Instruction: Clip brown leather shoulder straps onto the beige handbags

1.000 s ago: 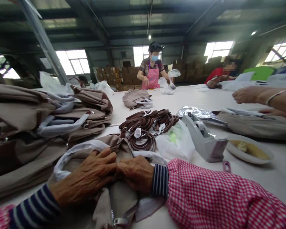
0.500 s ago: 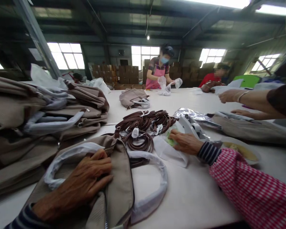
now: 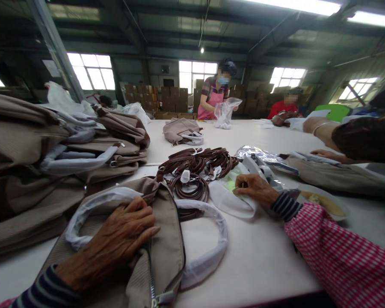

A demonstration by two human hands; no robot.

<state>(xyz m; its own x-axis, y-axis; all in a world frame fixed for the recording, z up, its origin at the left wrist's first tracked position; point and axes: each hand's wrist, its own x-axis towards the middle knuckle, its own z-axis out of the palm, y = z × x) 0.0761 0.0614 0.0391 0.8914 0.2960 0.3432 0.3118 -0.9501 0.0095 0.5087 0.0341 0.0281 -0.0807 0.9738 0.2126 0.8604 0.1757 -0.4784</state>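
Note:
A taupe bag lies unzipped at the front, its two handles wrapped in white material. My left hand is over its upper side, fingers bent and pressed together on the fabric beside one wrapped handle. Right of the coiled brown straps, my right hand has thumb and fingers pinched at a pale green packet; the fingertips partly hide what they hold. A translucent white sheet lies just below that packet.
Taupe bags are heaped at left; another bag lies farther back. At right are a grey tool, a dish, a bag and another person's arm. A person in pink handles clear plastic.
My right hand has shifted slightly right, its fingers more curled at the green packet. My left hand stays on the bag. The other person's arm at right has moved, and the view has shifted slightly.

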